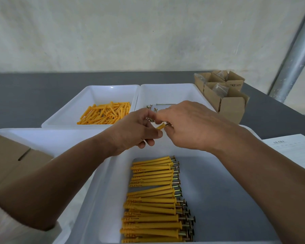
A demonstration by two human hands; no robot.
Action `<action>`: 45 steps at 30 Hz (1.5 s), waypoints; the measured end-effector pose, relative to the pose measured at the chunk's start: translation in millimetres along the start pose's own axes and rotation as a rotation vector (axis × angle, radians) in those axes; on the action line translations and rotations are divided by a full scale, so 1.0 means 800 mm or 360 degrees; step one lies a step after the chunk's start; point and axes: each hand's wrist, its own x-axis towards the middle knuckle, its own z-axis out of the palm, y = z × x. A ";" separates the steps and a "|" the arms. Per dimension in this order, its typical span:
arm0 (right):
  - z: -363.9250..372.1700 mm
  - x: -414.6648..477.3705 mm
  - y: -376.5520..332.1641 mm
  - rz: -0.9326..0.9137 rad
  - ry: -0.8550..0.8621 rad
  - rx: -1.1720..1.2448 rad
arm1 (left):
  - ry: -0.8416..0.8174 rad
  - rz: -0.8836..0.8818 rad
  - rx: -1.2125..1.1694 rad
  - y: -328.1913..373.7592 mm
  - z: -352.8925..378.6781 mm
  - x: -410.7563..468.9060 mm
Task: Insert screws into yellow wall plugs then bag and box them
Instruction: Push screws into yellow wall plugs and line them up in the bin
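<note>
One yellow wall plug [160,127], likely light and stiff, sits pinched mid-shaft in the left hand [136,131]; right hand [187,125] pinches its small screw [168,124].

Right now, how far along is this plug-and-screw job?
Done: a stack of plugs with screws in them lies in the near tray. In hand: the left hand grips a yellow plug while the right hand pinches a screw at its end. Left: loose plugs in the far left tray, loose screws in the far right tray, then bagging and boxing; cardboard boxes wait beyond.
</note>
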 end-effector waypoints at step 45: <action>0.042 -0.003 -0.022 0.0015 -0.0898 -0.0093 | 0.0606 -0.0419 0.1650 -0.059 -0.080 0.019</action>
